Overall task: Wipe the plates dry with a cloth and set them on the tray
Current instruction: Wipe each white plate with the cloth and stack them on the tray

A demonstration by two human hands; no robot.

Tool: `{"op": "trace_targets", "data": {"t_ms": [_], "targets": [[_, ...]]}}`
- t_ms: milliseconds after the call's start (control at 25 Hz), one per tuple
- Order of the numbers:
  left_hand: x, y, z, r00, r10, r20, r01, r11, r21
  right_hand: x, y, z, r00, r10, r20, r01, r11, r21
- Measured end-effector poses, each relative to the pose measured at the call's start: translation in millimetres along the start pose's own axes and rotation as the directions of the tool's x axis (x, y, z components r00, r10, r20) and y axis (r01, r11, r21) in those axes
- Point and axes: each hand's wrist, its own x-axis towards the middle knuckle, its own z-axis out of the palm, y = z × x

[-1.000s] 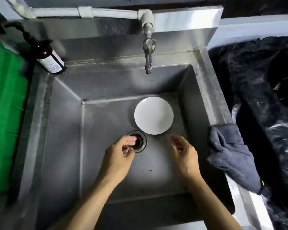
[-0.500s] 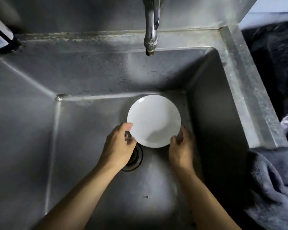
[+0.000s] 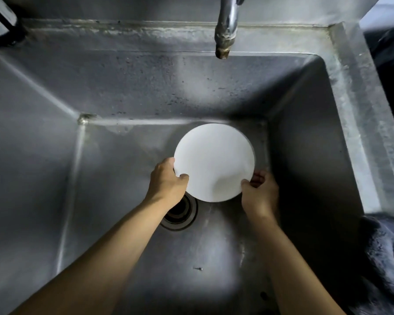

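Head view, looking down into a steel sink. One white plate was in the basin, toward the far right corner of the floor, its near edge overlapping the drain from this angle. Whether the plate rested on the sink floor or was lifted just clear of it could not be told.

Both hands were on the plate. The left hand gripped the left edge, thumb curled over the rim onto the white face, the fingers tucked behind and out of sight. The right hand gripped the near right edge in the same way, thumb on top of the rim, fingers curled under it. Both forearms reached in from the bottom of the view and were bare.

The drain was a dark round fitting, partly hidden behind the left wrist. A tap hung over the far wall of the basin, its spout end crusted and discoloured; no water was visible from it. The far wall showed dark speckling.

A dark grey cloth lay draped over the right rim of the sink, near the bottom right corner, well apart from the plate and untouched by either hand. At top left, a dark bottle stood on the counter, only partly in view.
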Motion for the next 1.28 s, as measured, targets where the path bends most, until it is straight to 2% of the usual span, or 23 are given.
{"op": "trace_targets", "data": {"t_ms": [240, 480, 640, 840, 1040, 1120, 1280], "targets": [[-42.5, -31.4, -30.6, 0.981, -0.16, -0.115, 0.115, 0.94, -0.321, -51.9, -13.1, -16.0, 0.988, -0.127, 0.09, 0.122, 0.991, 0.062], [-102.3, -60.3, -57.2, 0.932, -0.325, -0.16, 0.205, 0.838, -0.506, -104.9, -24.4, -25.3, 0.962, -0.19, 0.194, 0.206, 0.976, -0.066], [-132.1, -65.2, -63.2, 0.888, -0.452, -0.084, 0.305, 0.717, -0.627, -125.3, -39.0, -29.6, 0.954, -0.168, 0.247, 0.218, 0.957, -0.192], [-152.6, -72.0, -59.6, 0.789, -0.598, 0.144, 0.525, 0.534, -0.663, -133.2, -58.1, -31.0, 0.975, -0.049, 0.216, 0.123, 0.93, -0.347], [-157.6, -75.3, -63.5, 0.798, -0.585, 0.145, 0.514, 0.536, -0.67, -143.7, -63.0, -29.7, 0.949, -0.124, 0.29, 0.226, 0.909, -0.351], [-161.2, -75.7, -66.3, 0.774, -0.612, 0.163, 0.541, 0.505, -0.673, -146.7, -60.3, -29.6, 0.951, -0.108, 0.288, 0.219, 0.896, -0.387], [-163.7, -80.2, -70.5, 0.792, -0.599, 0.123, 0.505, 0.527, -0.684, -154.4, -55.8, -33.4, 0.949, -0.096, 0.299, 0.21, 0.902, -0.377]]}}
